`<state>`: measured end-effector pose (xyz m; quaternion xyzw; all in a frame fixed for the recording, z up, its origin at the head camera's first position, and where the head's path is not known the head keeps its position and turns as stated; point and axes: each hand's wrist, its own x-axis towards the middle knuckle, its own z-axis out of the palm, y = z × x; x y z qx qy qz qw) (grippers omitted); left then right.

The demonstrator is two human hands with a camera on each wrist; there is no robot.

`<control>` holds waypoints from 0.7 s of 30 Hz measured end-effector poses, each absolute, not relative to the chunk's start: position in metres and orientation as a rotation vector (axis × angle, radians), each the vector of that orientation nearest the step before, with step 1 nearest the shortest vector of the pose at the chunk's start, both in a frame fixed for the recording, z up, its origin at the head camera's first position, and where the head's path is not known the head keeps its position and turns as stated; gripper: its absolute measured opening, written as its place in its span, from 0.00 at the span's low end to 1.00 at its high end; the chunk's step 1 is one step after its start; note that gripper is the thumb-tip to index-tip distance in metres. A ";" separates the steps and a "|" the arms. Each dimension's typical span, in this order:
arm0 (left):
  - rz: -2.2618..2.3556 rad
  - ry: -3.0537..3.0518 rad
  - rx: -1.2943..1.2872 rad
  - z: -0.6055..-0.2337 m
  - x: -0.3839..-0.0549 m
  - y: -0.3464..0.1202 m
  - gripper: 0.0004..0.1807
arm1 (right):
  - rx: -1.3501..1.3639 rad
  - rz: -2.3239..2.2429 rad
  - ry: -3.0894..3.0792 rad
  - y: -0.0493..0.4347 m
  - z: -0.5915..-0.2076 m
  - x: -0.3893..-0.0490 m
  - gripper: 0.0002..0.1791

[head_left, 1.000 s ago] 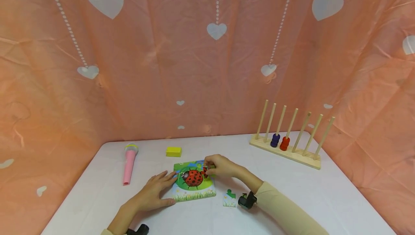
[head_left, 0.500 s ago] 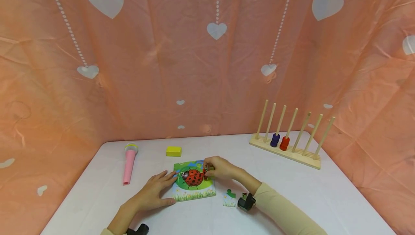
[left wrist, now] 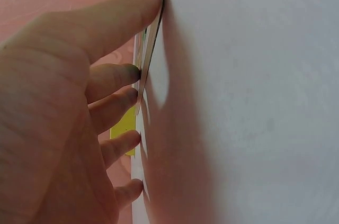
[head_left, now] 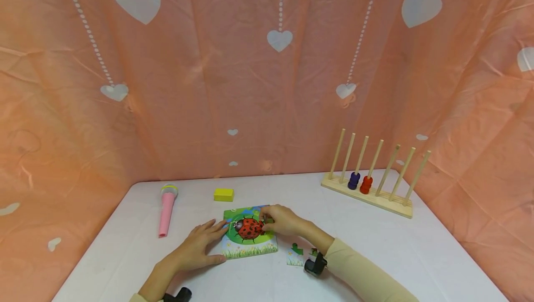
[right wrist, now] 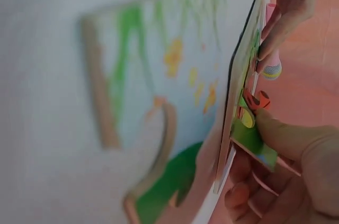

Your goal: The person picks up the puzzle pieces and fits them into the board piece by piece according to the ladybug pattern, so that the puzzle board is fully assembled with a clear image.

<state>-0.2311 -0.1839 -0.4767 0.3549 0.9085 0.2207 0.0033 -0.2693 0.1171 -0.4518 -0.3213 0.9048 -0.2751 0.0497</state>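
A ladybug jigsaw puzzle (head_left: 250, 250) in a flat board lies on the table. My left hand (head_left: 200, 245) rests along its left side, fingers spread and straight, fingertips and thumb touching the board's edge. Over the right part of the board, my right hand (head_left: 284, 221) pinches a puzzle piece (right wrist: 253, 138), green with a red, black-spotted part, between thumb and fingers. In the right wrist view this piece is tilted at the board's surface; whether it is seated I cannot tell. A loose grassy puzzle piece (head_left: 295, 256) lies right of the board. Another loose piece (head_left: 314, 251) is partly hidden by the right wrist camera.
A yellow block (head_left: 223, 195) lies behind the board. To the left is a pink toy microphone (head_left: 166, 214). At the back right stands a wooden peg rack (head_left: 388, 202) with purple beads (head_left: 353, 180) and red beads (head_left: 366, 185). A pink curtain hangs behind the table.
My right hand has shifted slightly nearer and leftward over the board, still pinching the puzzle piece. Its wrist camera covers more of the loose pieces. The left hand has stayed in place.
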 end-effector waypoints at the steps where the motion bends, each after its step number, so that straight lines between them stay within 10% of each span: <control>1: 0.690 2.850 1.115 -0.477 -0.231 -0.184 0.44 | -0.991 -0.789 2.790 0.117 -0.451 -0.269 0.09; 21: 0.697 2.837 1.092 -0.474 -0.229 -0.184 0.43 | -1.149 -0.336 3.000 0.111 -0.447 -0.260 0.18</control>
